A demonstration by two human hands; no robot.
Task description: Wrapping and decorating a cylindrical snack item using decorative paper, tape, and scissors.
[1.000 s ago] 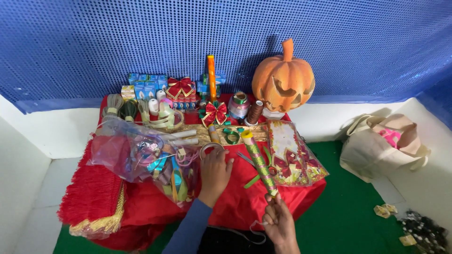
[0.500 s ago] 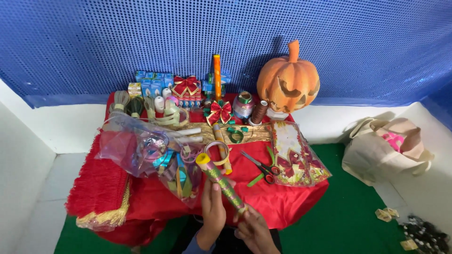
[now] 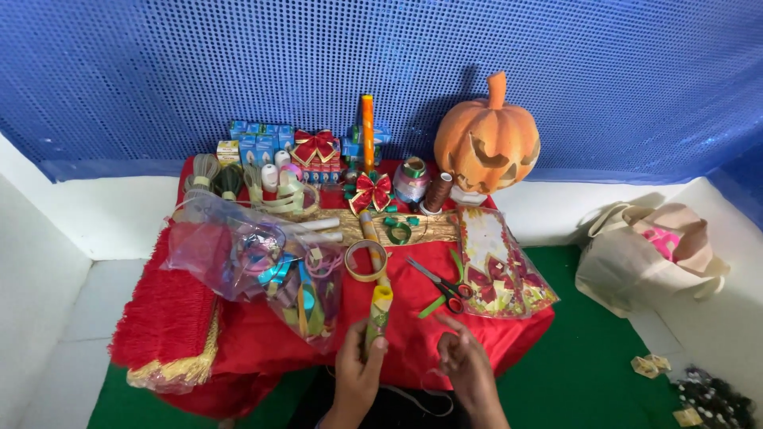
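Note:
My left hand (image 3: 356,373) grips the lower end of a rolled tube of green and yellow patterned paper (image 3: 378,311), held upright over the front edge of the red-clothed table (image 3: 238,342). My right hand (image 3: 465,367) is just right of it, apart from the roll, with its fingers curled together. A thin pale strand (image 3: 413,397) loops beneath both hands; I cannot tell whether it is held. Scissors with red and green handles (image 3: 445,286) lie just beyond my right hand. A ring of tape (image 3: 366,260) lies behind the roll.
A clear bag of ribbons (image 3: 254,262) covers the table's left. A patterned packet (image 3: 501,266) lies at the right. At the back are an orange pumpkin (image 3: 486,143), a red bow (image 3: 373,191), an orange candle (image 3: 367,131), spools and small boxes. A beige tote bag (image 3: 644,254) sits on the right ledge.
The roll has been brought from lying slanted across the table to upright in my left hand. My right hand has let go of it and moved right.

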